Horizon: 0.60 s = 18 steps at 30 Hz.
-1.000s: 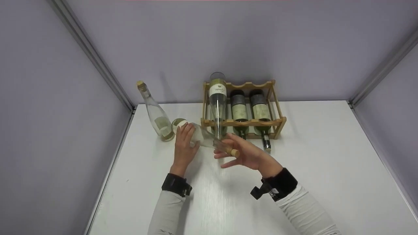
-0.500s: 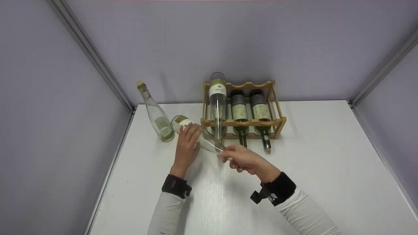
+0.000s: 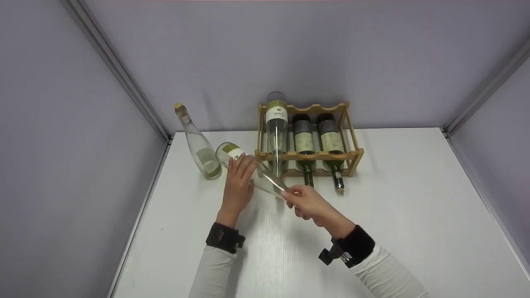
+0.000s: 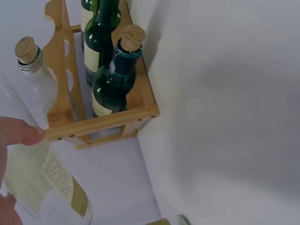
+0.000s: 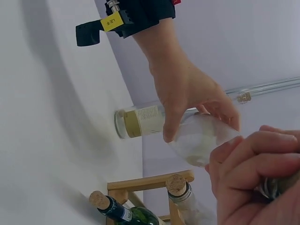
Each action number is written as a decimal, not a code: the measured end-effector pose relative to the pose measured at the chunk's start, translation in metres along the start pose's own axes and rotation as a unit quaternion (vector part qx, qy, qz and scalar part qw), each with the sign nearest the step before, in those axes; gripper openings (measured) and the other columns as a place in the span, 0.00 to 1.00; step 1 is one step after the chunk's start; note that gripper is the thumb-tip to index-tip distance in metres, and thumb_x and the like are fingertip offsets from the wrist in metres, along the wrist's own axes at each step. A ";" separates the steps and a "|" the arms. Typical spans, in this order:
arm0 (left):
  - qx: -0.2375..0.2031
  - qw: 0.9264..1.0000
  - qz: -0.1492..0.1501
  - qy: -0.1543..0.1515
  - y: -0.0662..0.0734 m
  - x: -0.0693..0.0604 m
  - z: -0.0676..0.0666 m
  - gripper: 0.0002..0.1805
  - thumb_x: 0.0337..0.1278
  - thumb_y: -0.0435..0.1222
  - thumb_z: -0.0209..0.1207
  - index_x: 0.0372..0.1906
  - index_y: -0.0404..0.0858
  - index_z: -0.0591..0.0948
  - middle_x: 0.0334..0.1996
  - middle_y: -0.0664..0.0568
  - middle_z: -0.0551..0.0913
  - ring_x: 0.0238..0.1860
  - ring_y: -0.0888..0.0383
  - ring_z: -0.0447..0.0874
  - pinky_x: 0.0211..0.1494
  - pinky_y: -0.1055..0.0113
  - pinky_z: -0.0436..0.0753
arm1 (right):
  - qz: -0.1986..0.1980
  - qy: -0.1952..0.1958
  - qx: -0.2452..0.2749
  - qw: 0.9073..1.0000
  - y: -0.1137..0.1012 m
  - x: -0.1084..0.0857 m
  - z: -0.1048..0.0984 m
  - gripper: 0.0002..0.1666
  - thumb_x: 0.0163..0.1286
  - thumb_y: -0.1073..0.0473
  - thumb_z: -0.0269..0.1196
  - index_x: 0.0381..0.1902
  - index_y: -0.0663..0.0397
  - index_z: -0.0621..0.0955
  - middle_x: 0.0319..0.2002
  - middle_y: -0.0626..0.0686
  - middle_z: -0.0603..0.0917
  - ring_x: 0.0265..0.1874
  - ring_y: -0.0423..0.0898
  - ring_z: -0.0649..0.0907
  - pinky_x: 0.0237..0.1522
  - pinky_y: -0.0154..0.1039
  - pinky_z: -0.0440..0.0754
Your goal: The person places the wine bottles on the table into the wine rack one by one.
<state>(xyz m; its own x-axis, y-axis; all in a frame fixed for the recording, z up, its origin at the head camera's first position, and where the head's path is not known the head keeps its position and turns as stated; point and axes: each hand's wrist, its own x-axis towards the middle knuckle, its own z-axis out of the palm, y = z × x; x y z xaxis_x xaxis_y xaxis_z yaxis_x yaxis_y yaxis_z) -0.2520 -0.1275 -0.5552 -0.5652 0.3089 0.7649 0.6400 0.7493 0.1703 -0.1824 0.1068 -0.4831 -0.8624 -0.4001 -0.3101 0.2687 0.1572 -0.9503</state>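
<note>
A clear glass bottle point(image 3: 267, 179) with a pale and gold label is held tilted, its base up and left, its neck down and right. My left hand point(image 3: 239, 182) grips its body, with fingers over the top and the thumb below. At the other end, my right hand point(image 3: 308, 205) is curled round the neck and hides the cork. In the right wrist view, the left hand point(image 5: 180, 89) wraps the bottle's body point(image 5: 201, 138). Just right of the held bottle stands a wooden wine rack point(image 3: 290, 155). Across its top lies another corked clear bottle point(image 3: 276, 128), neck toward me.
Two dark green wine bottles, one in the middle point(image 3: 304, 140) and one at the right point(image 3: 330, 140), lie lower in the rack with necks poking out in front. A corked clear bottle point(image 3: 199, 151) stands upright on the white table point(image 3: 397, 198), left of the held bottle's base. Walls enclose the back and sides.
My right hand's fingers were spread beside the neck; they have closed round it, covering the cork. The held bottle's base has risen slightly. My left hand keeps its grip and has barely shifted.
</note>
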 end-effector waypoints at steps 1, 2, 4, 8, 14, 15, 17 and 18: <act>0.005 1.000 -0.006 -0.003 0.002 0.001 -0.001 0.40 0.32 0.11 0.65 0.58 0.38 0.75 0.62 0.45 0.73 0.69 0.42 0.64 0.70 0.40 0.56 | -0.003 0.002 0.006 1.000 0.001 -0.001 0.000 0.22 0.75 0.51 0.58 0.49 0.67 0.75 0.25 0.50 0.74 0.12 0.37 0.63 0.14 0.31 0.56; 0.008 1.000 -0.014 -0.006 0.003 0.002 -0.003 0.39 0.33 0.11 0.64 0.58 0.38 0.74 0.63 0.45 0.72 0.69 0.42 0.63 0.71 0.41 0.56 | -0.004 0.003 0.012 1.000 0.001 -0.001 0.000 0.22 0.75 0.51 0.58 0.51 0.68 0.75 0.25 0.50 0.74 0.11 0.37 0.64 0.13 0.31 0.56; 0.010 0.999 -0.032 -0.005 0.007 0.004 -0.006 0.40 0.35 0.11 0.64 0.59 0.39 0.73 0.65 0.44 0.70 0.70 0.41 0.61 0.71 0.42 0.55 | -0.007 0.002 0.026 1.000 0.002 -0.003 0.000 0.23 0.75 0.52 0.58 0.54 0.68 0.74 0.25 0.50 0.74 0.11 0.36 0.64 0.13 0.30 0.57; 0.008 0.997 -0.073 0.000 0.014 0.005 -0.012 0.43 0.34 0.16 0.69 0.64 0.38 0.71 0.69 0.40 0.65 0.72 0.41 0.58 0.71 0.42 0.55 | -0.014 -0.002 0.055 0.998 0.001 -0.006 0.000 0.23 0.76 0.52 0.57 0.55 0.68 0.74 0.25 0.50 0.73 0.11 0.36 0.64 0.13 0.30 0.57; -0.032 0.989 -0.143 0.018 0.024 0.003 -0.015 0.44 0.42 0.26 0.71 0.69 0.32 0.65 0.70 0.35 0.61 0.71 0.41 0.58 0.70 0.48 0.60 | -0.023 0.007 0.091 0.996 -0.001 -0.010 0.000 0.19 0.76 0.53 0.56 0.48 0.68 0.74 0.27 0.49 0.73 0.11 0.36 0.64 0.12 0.29 0.59; -0.049 0.986 -0.158 0.021 0.026 0.003 -0.016 0.43 0.44 0.27 0.70 0.69 0.31 0.65 0.70 0.35 0.60 0.71 0.41 0.58 0.70 0.49 0.61 | -0.025 0.008 0.096 0.995 -0.001 -0.010 0.000 0.19 0.76 0.53 0.56 0.48 0.68 0.74 0.27 0.50 0.73 0.11 0.35 0.64 0.12 0.29 0.59; -0.087 0.978 -0.186 0.026 0.031 0.003 -0.017 0.41 0.49 0.27 0.67 0.70 0.30 0.64 0.70 0.34 0.60 0.71 0.41 0.59 0.69 0.51 0.64 | -0.026 0.010 0.105 0.994 -0.001 -0.010 -0.001 0.19 0.77 0.53 0.56 0.47 0.67 0.74 0.27 0.50 0.73 0.11 0.35 0.64 0.12 0.29 0.59; -0.105 0.974 -0.200 0.026 0.033 0.003 -0.018 0.39 0.51 0.26 0.66 0.70 0.29 0.63 0.70 0.34 0.59 0.70 0.42 0.60 0.68 0.51 0.66 | -0.027 0.010 0.108 0.994 -0.001 -0.011 -0.002 0.19 0.77 0.53 0.56 0.47 0.67 0.73 0.28 0.50 0.73 0.11 0.35 0.64 0.12 0.29 0.59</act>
<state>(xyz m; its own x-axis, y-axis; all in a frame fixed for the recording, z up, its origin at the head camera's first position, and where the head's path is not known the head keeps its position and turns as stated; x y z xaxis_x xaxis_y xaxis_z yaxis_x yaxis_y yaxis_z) -0.2238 -0.1124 -0.5363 -0.7675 -0.0183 0.6408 0.4685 0.6662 0.5803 -0.1742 0.1127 -0.4789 -0.8861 -0.3835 -0.2603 0.3063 -0.0630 -0.9499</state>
